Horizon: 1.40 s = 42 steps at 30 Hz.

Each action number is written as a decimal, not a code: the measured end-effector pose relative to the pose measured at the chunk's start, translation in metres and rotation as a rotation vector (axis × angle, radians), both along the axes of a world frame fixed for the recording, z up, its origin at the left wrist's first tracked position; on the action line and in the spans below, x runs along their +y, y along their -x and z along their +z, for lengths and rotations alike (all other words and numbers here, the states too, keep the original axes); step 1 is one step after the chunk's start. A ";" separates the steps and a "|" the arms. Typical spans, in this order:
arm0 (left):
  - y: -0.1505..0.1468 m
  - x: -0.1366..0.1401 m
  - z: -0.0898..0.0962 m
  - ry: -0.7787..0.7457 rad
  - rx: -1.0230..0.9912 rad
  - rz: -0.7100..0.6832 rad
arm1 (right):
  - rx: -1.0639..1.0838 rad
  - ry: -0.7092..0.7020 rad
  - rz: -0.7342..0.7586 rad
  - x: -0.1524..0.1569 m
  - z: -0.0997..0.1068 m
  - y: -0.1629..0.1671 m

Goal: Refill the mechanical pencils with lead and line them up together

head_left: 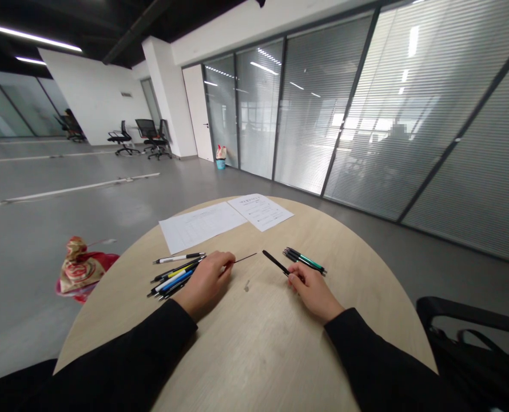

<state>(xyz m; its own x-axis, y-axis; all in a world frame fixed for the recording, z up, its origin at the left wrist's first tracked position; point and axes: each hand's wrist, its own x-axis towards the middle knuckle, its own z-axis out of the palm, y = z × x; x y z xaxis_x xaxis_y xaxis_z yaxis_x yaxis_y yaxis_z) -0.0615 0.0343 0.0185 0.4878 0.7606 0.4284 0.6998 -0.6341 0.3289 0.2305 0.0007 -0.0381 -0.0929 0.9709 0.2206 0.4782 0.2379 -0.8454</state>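
My left hand (209, 279) is closed, pinching a thin dark pen refill (246, 257) that points to the right. Between the fingers of my right hand (315, 290) is a black pen barrel (275, 262), its far end aimed up and left, close to the refill's tip but apart from it. Left of my left hand lies a pile of pens (174, 280) in black, yellow, white and blue, with a white and black pen (178, 258) just beyond. Several black and green pens (308, 261) lie just past my right hand. A small clear piece (246, 285) rests between my hands.
Two printed sheets (203, 224) lie at the far side of the round wooden table (254, 355). A black chair (469, 320) stands at the right. On the floor to the left sits a red and gold bag (80, 269). Glass partitions (314, 109) with blinds run behind.
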 end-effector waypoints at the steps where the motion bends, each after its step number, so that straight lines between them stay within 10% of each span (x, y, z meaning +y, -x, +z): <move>1: 0.000 0.000 -0.001 0.000 0.001 -0.003 | -0.005 -0.003 0.000 0.000 0.001 0.000; 42: -0.017 -0.016 -0.006 0.090 -0.138 -0.104 | -0.297 -0.175 0.075 -0.014 0.022 0.011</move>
<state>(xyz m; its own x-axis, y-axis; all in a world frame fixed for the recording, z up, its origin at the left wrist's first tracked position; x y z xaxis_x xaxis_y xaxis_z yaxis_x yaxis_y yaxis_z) -0.0446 0.0179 0.0125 0.5070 0.7475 0.4291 0.5769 -0.6642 0.4755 0.2198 -0.0137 -0.0161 -0.2473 0.9088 0.3361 0.6730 0.4106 -0.6152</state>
